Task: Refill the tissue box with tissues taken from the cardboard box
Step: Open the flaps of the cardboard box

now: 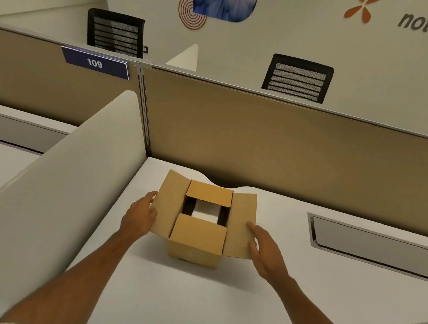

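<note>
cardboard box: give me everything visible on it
The cardboard box is plain brown, small and roughly cubic, standing upright on the white desk. Its two side flaps are spread outward, the near and far flaps folded partly inward, leaving a square gap showing something white inside. The left hand touches the left flap, the right hand the right flap.

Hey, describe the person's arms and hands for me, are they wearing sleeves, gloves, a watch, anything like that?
Both forearms are bare as far as the view shows, with no sleeves. The left hand and the right hand wear no gloves, and no rings or watch are visible. A pale strip shows at the bottom edge on the left arm; what it is cannot be told.
</note>
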`<state>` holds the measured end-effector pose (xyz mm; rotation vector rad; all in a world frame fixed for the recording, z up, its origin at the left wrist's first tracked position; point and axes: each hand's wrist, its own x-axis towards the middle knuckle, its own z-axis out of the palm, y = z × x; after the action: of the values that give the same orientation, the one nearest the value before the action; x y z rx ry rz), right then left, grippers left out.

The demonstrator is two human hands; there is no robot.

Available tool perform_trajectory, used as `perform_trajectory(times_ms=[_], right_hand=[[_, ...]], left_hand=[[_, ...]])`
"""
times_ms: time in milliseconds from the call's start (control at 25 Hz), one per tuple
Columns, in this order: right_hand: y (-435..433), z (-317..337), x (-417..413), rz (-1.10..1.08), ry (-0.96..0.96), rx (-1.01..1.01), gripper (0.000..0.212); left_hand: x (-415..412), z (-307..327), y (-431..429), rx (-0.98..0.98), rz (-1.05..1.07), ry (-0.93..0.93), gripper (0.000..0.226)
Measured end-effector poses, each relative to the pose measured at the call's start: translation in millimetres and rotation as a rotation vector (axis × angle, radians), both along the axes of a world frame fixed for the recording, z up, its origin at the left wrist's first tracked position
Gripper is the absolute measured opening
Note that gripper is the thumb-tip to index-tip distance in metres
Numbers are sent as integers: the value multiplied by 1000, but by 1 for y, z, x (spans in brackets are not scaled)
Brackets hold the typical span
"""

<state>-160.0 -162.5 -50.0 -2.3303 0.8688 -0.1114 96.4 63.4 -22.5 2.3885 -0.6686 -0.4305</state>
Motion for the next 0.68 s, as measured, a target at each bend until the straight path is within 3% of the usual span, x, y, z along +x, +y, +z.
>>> perform_trajectory(times_ms=[160,240,280,400,560,680], right_hand=[[-1,-15,-1,47,218,-73,53],[-3,-13,6,54,251,-100,52],[-5,-8,12,2,213,-65,52],[-13,15,39,-195,12,-4,47],[-18,40,84,30,24,-321,32],[-25,35,110,141,104,-324,39]], left_hand=[[-7,-10,-5,343,-4,33,50],[-9,-14,-8,474,-76,-73,49],[-7,-15,-10,486,-98,-188,50],[-6,-6,-24,203,-33,-365,50],[-11,1,-64,192,-147,-382,58],[-12,-7,-82,276,-148,-305,70]])
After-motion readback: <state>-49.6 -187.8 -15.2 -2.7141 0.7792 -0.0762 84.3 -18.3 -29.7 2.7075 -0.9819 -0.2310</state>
